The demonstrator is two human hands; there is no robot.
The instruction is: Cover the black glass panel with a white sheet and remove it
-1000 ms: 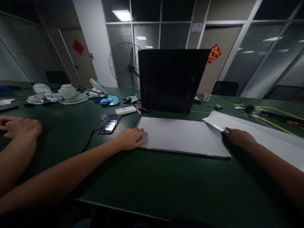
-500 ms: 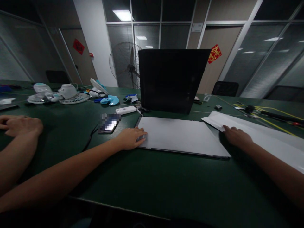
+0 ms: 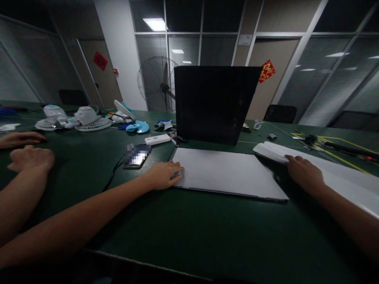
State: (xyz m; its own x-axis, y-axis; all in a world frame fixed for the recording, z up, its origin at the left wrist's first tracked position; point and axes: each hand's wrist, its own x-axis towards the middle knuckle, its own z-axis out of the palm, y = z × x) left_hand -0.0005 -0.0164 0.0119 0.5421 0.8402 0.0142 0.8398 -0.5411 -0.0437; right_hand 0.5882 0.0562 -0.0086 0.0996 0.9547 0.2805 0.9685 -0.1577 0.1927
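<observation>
A thin rectangular panel [image 3: 225, 169] with a white face and dark edges lies flat on the green table. My left hand [image 3: 164, 175] rests at its left edge, the fingers apart and reaching onto the white face. To the right, a large glossy white sheet [image 3: 343, 171] lies partly lifted, its left end curled. My right hand [image 3: 304, 173] pinches the near edge of that sheet between thumb and fingers, just beyond the panel's right side. Behind the panel stands a big black screen-like board [image 3: 216, 104], upright.
Another person's hands [image 3: 31, 157] rest on the table [image 3: 166, 232] at the left. A phone [image 3: 136, 156] with a cable and a white stick-shaped device [image 3: 157, 139] lie near my left hand. Fan parts [image 3: 93, 123] are at the back left, yellow strips [image 3: 343, 156] at the right.
My right hand has moved slightly right with the sheet's edge, and the sheet's left end curls more. My left hand stays at the panel. The other person's hands have separated.
</observation>
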